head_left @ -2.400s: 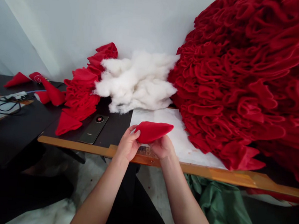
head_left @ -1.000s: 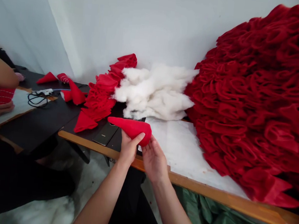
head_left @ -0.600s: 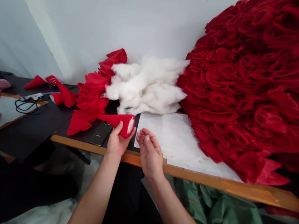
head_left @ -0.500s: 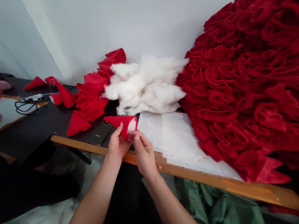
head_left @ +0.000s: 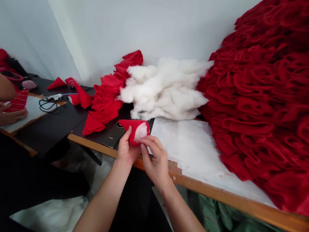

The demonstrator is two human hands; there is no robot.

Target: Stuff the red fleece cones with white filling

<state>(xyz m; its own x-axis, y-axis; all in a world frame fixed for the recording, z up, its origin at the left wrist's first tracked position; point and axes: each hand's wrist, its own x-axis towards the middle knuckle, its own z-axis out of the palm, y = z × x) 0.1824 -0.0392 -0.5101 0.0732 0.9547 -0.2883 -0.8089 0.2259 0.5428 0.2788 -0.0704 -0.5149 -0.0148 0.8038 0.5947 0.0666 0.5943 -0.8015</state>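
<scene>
My left hand (head_left: 126, 148) grips a small red felt cone (head_left: 132, 125) from below, with its tip pointing left. White stuffing (head_left: 141, 132) fills the cone's open mouth. My right hand (head_left: 154, 161) pinches at the cone's rim and the stuffing, its fingertips pressed against them. Behind the cone lies a large pile of loose white fibre filling (head_left: 163, 89). A dark smartphone (head_left: 112, 135) lies just left of my left hand, partly hidden by it.
A huge heap of red felt pieces (head_left: 264, 100) rises at right, beside a smaller red heap (head_left: 104, 97). A white sheet (head_left: 192, 148) covers the wooden-edged table (head_left: 191, 186). At left, a co-worker's hand (head_left: 5, 116) rests near a red striped piece (head_left: 19, 100).
The cone has turned so its mouth faces me, with white stuffing showing there. My right hand has come back from the table to pinch the rim. The view has shifted slightly right.
</scene>
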